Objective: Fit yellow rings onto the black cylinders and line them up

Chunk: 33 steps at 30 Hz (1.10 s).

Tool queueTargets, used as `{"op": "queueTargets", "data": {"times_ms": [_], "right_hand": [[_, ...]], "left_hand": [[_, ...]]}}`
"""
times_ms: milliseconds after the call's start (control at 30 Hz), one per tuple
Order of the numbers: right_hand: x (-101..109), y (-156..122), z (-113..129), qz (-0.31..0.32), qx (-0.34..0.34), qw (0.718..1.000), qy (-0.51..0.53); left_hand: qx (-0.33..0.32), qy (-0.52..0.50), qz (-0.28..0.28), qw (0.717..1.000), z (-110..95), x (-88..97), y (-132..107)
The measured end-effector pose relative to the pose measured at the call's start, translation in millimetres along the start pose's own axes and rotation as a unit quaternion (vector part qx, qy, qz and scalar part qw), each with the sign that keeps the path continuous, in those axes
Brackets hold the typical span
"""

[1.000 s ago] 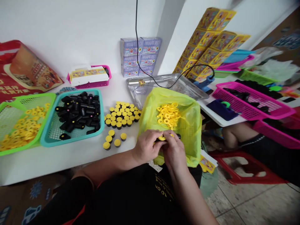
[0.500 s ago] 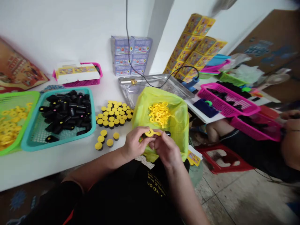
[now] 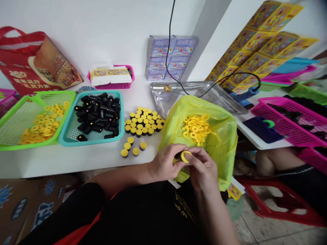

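Observation:
My left hand [image 3: 167,161] and my right hand [image 3: 204,170] meet in front of me, fingers pinched around one small black cylinder topped by a yellow cap [image 3: 185,156]. They hover over the near edge of a yellow-green plastic bag [image 3: 219,136] that holds a heap of yellow rings [image 3: 196,127]. Left of the hands, a cluster of yellow-capped black pieces [image 3: 143,122] stands on the white table [image 3: 63,160], with a few more capped pieces [image 3: 133,148] set apart nearer me.
A teal basket [image 3: 66,136] holds black cylinders [image 3: 98,114]. A green basket [image 3: 15,131] holds yellow rings. A metal tray [image 3: 224,98], a cable, purple boxes [image 3: 170,58], stacked yellow boxes [image 3: 270,51], pink baskets [image 3: 296,127] and a red bag [image 3: 38,64] surround these. Another person's leg [image 3: 276,161] shows at the right.
The yellow ring held loosely above the black piece half a second ago now sits pressed flat on it between my fingers. The camera has swung left, bringing the red bag into view.

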State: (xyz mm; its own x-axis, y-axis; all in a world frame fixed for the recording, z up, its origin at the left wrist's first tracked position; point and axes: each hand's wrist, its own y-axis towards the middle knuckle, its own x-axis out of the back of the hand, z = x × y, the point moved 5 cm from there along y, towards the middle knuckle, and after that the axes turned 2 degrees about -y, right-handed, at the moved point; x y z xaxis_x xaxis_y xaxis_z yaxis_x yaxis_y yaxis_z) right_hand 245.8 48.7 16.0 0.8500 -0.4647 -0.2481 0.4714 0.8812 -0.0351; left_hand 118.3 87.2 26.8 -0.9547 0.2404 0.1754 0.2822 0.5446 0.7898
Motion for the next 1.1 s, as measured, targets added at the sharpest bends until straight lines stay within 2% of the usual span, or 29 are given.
{"op": "queueTargets", "data": {"times_ms": [133,233,300,367,433,500,533,567,667,733,767,833,900,967,1033,1100], "right_hand": [[-10,-7,4,0.002,0.053,0.997,-0.060],[-27,-15,4,0.070,0.055,0.990,-0.108],[-33,-17,6,0.101,0.067,0.981,-0.149],[-24,-13,10,0.068,0.100,0.976,-0.181],[-1,0,16,0.003,0.125,0.970,-0.209],[26,17,20,-0.030,0.128,0.948,-0.290],[37,28,22,-0.025,0.125,0.920,-0.371],[47,38,24,-0.015,0.123,0.877,-0.465],[65,63,23,0.035,0.102,0.709,-0.697],[68,74,18,0.084,0.082,0.619,-0.777],[69,78,14,0.110,0.069,0.589,-0.798],[69,84,6,0.144,0.045,0.553,-0.819],[70,88,3,0.146,0.044,0.550,-0.821],[70,89,7,0.124,0.069,0.569,-0.810],[67,86,12,0.109,0.107,0.604,-0.782],[56,78,15,0.129,0.147,0.654,-0.731]], "left_hand": [[0.001,0.019,-0.002,1.000,-5,15.6,0],[0.002,0.031,0.030,0.999,-10,34.6,-1],[0.030,0.048,0.043,0.997,-7,49.5,-2],[0.053,0.100,0.043,0.993,-1,62.7,-2],[0.047,0.183,0.058,0.980,7,69.4,-3],[0.039,0.261,0.096,0.960,18,68.9,-4],[0.042,0.291,0.118,0.949,24,67.2,-5],[0.049,0.314,0.140,0.938,31,65.2,-5],[0.059,0.368,0.200,0.906,48,58.1,-8],[0.055,0.394,0.235,0.887,56,54.1,-9],[0.052,0.403,0.249,0.879,59,52.8,-9],[0.046,0.413,0.266,0.870,63,52.1,-9],[0.039,0.415,0.269,0.868,65,53.6,-8],[0.037,0.417,0.264,0.869,66,56.1,-9],[0.041,0.416,0.253,0.873,64,58.1,-9],[0.038,0.398,0.235,0.886,58,58.2,-9]]}}
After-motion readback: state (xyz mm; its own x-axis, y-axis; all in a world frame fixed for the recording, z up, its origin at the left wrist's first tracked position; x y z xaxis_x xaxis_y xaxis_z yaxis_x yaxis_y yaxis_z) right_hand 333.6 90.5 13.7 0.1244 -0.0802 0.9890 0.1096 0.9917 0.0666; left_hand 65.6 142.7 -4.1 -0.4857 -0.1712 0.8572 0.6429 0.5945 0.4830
